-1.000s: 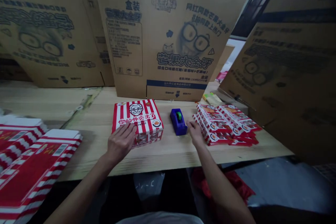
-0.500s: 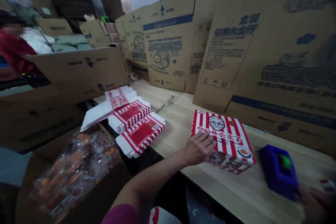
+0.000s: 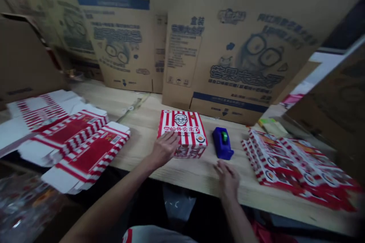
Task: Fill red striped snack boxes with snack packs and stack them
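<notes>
A red-and-white striped carton [image 3: 182, 129] with a drawn bearded face sits on the wooden table. My left hand [image 3: 165, 146] lies over its front left edge, fingers bent on the top and gripping the edge. In front of a blue tape dispenser [image 3: 221, 144] with a green roll is my right hand [image 3: 228, 176]. Its fingers are drawn together and point toward the carton, apart from it. Anything between those fingertips is too small to make out.
Flat striped cartons [image 3: 88, 155] lie in overlapping stacks at left. Several formed striped cartons [image 3: 285, 163] stand in rows at right. Large cardboard sheets [image 3: 122, 45] wall off the table's back. Clear-wrapped packets [image 3: 25, 205] fill the lower left, below the table edge [image 3: 196, 190].
My view has swung right, bringing the finished-looking striped cartons into sight. My right hand has come away from the tape dispenser toward the striped carton. My left hand stays on the carton.
</notes>
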Action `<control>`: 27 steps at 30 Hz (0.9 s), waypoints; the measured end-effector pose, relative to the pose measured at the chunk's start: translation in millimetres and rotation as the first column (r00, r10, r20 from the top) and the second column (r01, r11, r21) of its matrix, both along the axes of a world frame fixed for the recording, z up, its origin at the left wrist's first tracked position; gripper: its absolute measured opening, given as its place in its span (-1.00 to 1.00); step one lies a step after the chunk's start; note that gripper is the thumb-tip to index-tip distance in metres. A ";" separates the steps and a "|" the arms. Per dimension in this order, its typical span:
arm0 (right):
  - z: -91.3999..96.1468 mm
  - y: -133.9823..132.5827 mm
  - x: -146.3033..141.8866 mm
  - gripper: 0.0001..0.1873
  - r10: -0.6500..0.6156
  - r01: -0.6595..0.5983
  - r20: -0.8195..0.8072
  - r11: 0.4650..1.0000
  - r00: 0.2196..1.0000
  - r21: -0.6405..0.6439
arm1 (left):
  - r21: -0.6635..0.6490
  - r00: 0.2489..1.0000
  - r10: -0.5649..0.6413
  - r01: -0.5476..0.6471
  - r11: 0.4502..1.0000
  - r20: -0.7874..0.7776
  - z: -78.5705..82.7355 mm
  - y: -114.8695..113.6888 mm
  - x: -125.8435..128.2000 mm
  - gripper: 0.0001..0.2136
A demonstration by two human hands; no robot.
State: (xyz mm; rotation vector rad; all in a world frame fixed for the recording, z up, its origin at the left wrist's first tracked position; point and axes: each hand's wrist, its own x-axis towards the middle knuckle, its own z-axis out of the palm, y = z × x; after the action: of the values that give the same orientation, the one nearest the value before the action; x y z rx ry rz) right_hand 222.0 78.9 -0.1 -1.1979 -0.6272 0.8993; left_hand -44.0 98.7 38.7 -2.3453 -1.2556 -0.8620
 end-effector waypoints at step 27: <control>43.1 -1.2 -133.9 -0.63 0.384 -0.406 -0.214 0.912 0.898 -0.064 | -0.334 0.949 0.315 -0.303 0.893 -0.020 54.6 -1.6 28.1 -0.70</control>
State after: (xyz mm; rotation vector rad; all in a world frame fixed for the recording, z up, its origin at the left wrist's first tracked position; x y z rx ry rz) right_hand 88.1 77.8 43.0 -1.0741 -0.6801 1.3951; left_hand -15.9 97.1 93.2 -2.2802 -1.8548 -0.6259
